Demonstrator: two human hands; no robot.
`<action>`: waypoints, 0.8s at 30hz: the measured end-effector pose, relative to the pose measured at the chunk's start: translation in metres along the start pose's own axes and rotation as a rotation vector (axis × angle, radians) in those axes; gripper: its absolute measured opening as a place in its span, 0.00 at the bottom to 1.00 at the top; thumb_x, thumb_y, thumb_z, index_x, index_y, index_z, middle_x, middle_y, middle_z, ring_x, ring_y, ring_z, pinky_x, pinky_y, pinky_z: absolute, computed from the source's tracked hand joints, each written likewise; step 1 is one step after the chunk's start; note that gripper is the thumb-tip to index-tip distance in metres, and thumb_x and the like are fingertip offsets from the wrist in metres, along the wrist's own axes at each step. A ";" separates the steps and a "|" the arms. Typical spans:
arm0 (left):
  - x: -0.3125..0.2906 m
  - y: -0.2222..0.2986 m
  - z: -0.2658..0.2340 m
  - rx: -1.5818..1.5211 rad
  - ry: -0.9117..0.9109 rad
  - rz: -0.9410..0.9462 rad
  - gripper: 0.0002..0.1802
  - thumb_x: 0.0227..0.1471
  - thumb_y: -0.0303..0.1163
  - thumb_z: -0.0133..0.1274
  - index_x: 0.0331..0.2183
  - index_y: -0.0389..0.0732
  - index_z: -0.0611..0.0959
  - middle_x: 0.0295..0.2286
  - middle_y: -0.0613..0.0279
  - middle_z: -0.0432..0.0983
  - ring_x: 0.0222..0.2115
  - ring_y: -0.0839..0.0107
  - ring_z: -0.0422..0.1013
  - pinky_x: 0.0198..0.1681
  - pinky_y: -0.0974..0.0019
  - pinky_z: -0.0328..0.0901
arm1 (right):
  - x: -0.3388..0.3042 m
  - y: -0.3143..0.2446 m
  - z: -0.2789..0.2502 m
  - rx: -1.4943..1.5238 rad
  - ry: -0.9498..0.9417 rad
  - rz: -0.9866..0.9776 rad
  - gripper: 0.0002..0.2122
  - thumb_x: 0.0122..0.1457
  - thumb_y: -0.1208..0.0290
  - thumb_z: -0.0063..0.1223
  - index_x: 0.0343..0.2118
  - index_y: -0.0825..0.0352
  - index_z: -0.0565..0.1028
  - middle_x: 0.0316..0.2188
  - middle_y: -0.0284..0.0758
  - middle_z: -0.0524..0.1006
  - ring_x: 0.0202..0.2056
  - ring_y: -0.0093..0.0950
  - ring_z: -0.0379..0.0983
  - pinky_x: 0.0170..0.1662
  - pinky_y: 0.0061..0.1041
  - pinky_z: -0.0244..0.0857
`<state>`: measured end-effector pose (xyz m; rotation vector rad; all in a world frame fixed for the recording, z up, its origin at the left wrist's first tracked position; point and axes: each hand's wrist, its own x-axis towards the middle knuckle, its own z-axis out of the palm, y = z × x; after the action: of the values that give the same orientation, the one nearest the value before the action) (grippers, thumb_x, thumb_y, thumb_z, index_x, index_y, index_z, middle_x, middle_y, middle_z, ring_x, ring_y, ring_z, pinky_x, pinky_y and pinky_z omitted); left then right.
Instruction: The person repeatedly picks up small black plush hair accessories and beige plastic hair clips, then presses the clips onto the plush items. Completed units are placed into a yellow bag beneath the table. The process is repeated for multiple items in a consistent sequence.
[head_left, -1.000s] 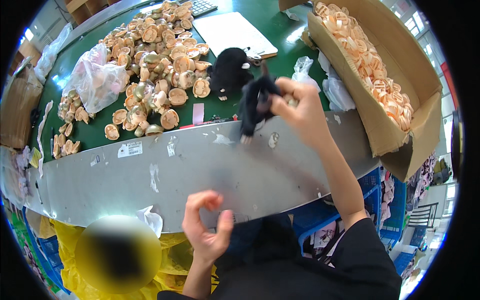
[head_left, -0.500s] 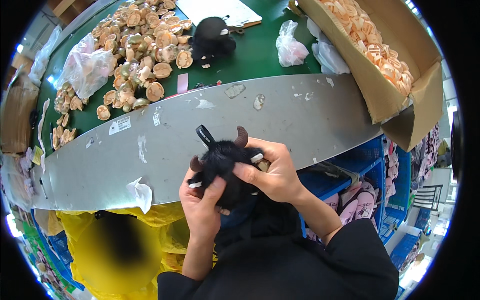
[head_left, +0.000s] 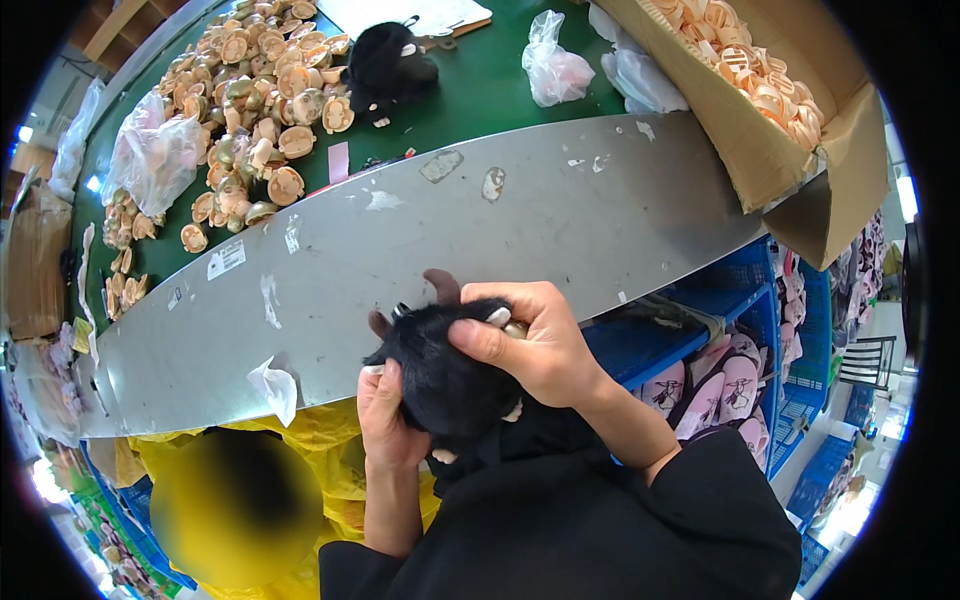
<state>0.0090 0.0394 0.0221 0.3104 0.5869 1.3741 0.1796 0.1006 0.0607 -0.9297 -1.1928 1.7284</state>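
Note:
A black plush toy (head_left: 455, 375) with two brown horns and pale ears is gripped between both hands, over the near edge of the grey metal tabletop. My left hand (head_left: 388, 420) pinches its left side, thumb near the ear. My right hand (head_left: 535, 345) grips its upper right, thumb pressed into the fur. Under the right fingers, beside the ear, a small gold-coloured surface (head_left: 515, 328) peeks out, mostly hidden. Small light feet show at the toy's lower edge; its face is out of sight.
On the green surface lie a heap of peach and gold half-shells (head_left: 295, 85), another black plush toy (head_left: 390, 70) and clear plastic bags (head_left: 555, 65). A cardboard box (head_left: 745, 150) of peach plastic parts stands right. Below are blue crates (head_left: 650, 345) and a yellow bag (head_left: 340, 470).
The plush toy has tipped in my hands, showing more of its rounded black fur. The black loop on its top, upright before, is now mostly hidden. Both hands still hold it.

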 end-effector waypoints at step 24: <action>-0.011 -0.002 -0.018 -0.050 0.095 -0.175 0.35 0.56 0.38 0.59 0.59 0.31 0.68 0.54 0.48 0.72 0.54 0.58 0.72 0.59 0.58 0.66 | 0.002 0.013 -0.003 0.070 -0.066 0.056 0.11 0.65 0.67 0.58 0.34 0.72 0.77 0.26 0.23 0.74 0.31 0.11 0.66 0.34 0.14 0.64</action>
<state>-0.0003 0.0256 0.0084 0.1501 0.6424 1.2375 0.1789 0.1007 0.0477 -0.8780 -1.1507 1.8466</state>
